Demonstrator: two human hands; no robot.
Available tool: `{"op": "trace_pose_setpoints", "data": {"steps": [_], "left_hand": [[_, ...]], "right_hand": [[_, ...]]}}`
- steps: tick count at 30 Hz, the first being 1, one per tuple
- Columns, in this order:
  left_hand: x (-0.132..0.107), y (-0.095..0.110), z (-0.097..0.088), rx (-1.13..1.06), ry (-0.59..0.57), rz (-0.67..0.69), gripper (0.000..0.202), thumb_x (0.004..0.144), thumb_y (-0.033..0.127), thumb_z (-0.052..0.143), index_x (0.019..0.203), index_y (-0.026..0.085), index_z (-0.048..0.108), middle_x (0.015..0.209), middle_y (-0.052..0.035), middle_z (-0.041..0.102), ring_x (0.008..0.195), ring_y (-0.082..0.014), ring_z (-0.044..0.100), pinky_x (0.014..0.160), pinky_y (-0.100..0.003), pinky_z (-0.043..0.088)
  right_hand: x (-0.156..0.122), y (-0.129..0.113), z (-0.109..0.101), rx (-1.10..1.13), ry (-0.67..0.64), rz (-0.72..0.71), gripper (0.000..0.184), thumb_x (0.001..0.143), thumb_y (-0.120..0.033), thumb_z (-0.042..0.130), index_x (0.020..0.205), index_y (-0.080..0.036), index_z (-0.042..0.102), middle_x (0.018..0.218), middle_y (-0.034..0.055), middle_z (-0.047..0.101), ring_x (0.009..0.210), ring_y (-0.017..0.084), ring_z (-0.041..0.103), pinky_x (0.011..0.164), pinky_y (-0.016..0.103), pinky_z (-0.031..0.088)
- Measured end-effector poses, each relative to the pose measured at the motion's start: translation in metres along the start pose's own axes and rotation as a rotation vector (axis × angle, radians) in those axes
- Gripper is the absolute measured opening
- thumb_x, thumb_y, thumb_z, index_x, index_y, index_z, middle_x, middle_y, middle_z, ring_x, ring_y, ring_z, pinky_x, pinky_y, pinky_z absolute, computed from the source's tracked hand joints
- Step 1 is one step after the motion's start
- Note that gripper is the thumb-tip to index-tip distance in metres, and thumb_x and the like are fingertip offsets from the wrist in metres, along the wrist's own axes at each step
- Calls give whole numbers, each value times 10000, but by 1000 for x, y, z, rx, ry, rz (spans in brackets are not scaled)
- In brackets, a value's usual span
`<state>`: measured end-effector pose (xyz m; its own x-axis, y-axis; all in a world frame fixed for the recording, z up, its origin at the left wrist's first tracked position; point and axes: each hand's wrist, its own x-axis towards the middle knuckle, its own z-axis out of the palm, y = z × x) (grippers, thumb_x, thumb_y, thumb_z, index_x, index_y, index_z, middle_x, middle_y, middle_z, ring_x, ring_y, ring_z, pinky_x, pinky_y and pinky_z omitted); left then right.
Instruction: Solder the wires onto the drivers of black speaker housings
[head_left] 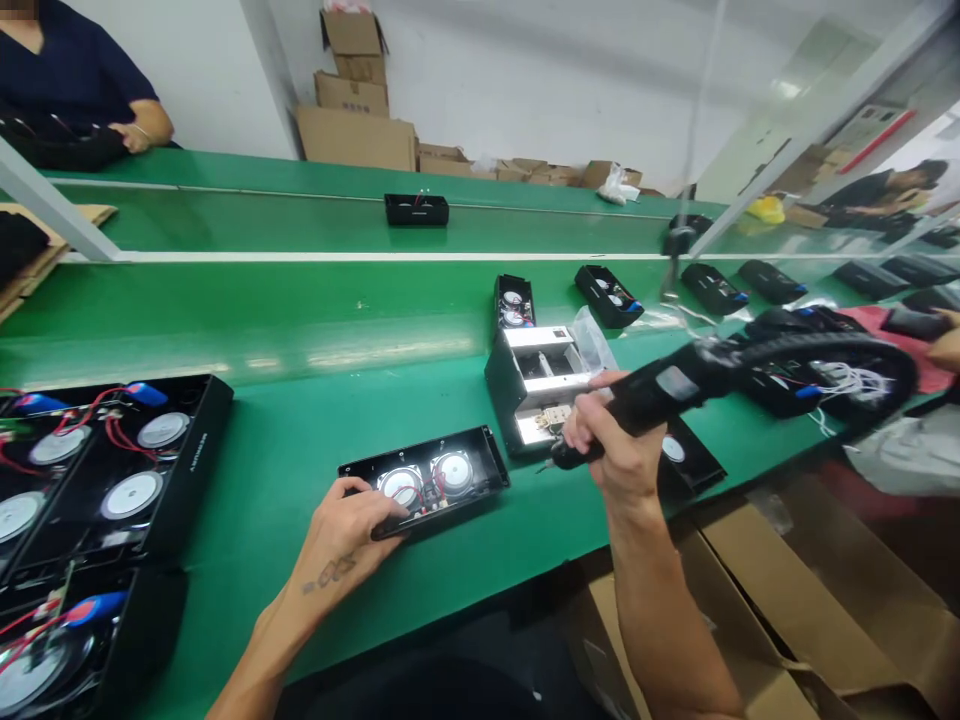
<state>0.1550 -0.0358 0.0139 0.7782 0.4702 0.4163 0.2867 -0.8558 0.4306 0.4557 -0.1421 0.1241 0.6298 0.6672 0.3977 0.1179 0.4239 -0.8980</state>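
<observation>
My left hand (352, 530) grips the near left end of a black speaker housing (431, 478), which lies open side up on the green bench. Two round speakers and thin red wires show inside it. In my right hand (611, 435) is a black electric screwdriver (652, 395), fingers wrapped round its body, its bit pointing down and left, apart from the housing. Just behind the screwdriver tip stands a screw feeder (536, 385), a dark box with a silver front and top. Partly hidden by my right forearm, a black panel (694, 460) with a white round part lies on the bench.
Larger black housings (191, 455) with speakers, red wires and blue batteries crowd the left. A green conveyor belt (300, 310) runs behind, with several black housings (607, 295) on it. Open cardboard boxes (825, 580) stand below right. Across the line sits a person (82, 70).
</observation>
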Motion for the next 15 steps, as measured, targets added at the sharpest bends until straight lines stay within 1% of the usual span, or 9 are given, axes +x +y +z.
{"op": "trace_pose_setpoints", "data": {"steps": [3,5,7,11,15], "left_hand": [[2,3,0,-19,12,-5,62,917,212,660,872,248,682,733,62,747,607,-136,635,819,-378,484],[4,5,-1,-30,14,-8,76,901,186,656,862,247,678,717,70,742,593,-131,633,813,-373,480],[5,6,-2,-31,15,-12,114,873,139,650,858,248,678,710,81,741,583,-125,629,818,-371,476],[6,7,-3,-29,21,-14,140,856,109,643,853,246,676,718,87,745,581,-120,619,815,-366,467],[5,6,-2,-39,26,-13,135,844,110,657,843,244,675,715,90,743,599,-125,633,817,-362,460]], "right_hand": [[-23,-7,23,164,-70,-34,206,913,-245,714,1077,-266,591,527,-126,456,366,79,404,401,238,390],[-35,-5,38,227,-113,-64,191,941,-244,681,1103,-280,585,533,-123,447,366,83,399,395,235,386],[-44,2,49,249,-159,-56,186,958,-241,663,1112,-290,571,546,-123,450,373,86,411,402,231,393],[-50,15,59,256,-226,-11,193,969,-188,652,1114,-280,564,576,-124,483,413,76,451,451,221,422],[-53,22,62,245,-231,7,187,968,-201,669,1104,-270,561,578,-127,491,416,73,455,452,216,402]]}}
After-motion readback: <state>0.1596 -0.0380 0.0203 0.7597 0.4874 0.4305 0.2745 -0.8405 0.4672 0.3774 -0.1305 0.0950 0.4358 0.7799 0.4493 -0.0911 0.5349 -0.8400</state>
